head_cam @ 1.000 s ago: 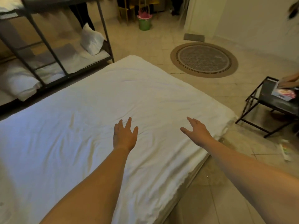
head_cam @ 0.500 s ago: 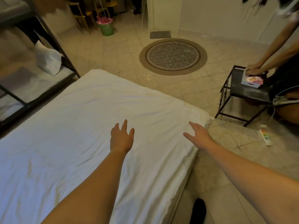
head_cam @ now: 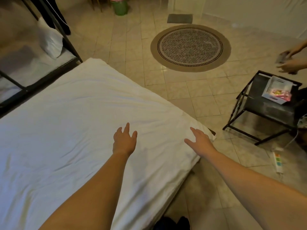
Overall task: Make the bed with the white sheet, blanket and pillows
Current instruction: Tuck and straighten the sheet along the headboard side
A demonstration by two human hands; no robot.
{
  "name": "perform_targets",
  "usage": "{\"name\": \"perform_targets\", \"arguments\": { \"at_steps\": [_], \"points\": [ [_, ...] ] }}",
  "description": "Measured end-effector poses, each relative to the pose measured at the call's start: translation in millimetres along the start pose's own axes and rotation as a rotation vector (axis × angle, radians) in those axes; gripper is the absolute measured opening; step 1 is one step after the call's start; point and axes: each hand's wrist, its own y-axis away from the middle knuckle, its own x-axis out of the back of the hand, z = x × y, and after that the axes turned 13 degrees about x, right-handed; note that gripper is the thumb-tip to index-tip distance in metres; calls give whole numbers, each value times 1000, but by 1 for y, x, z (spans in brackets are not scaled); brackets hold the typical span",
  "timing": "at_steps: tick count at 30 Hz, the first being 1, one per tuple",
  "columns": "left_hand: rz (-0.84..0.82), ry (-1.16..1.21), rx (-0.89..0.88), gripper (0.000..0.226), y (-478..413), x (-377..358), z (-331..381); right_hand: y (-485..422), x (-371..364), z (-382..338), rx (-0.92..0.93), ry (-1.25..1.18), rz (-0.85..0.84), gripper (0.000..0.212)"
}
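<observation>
Hands, left (head_cam: 124,141): spread open above white sheet (head_cam: 74,122), gripped nothing. Right (head_cam: 200,143): likewise open, held nothing, at corner of bed (head_cam: 149,205).

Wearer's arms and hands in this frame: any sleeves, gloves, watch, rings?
Nothing worn that shows. The left hand and right hand are bare: no gloves, rings or tape visible. The left forearm and right forearm are bare to the frame edge, with no sleeve, watch or band in view. No cables or markers on them.
</observation>
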Motion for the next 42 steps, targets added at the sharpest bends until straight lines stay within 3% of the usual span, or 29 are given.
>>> {"name": "perform_targets", "arguments": {
  "at_steps": [14,29,36,42],
  "points": [
    [-8,-34,109,64,-160,-27,120,-145,20,68,-67,-28,-99,78],
    [29,-24,199,70,-364,-109,234,-296,-19,166,-96,-70,-132,83],
    [69,-7,169,73,-440,-159,280,-335,-30,205,-6,-38,-101,86],
    [43,-53,256,77,-474,-205,300,-335,-40,226,7,-121,-126,84]
  ]
}}
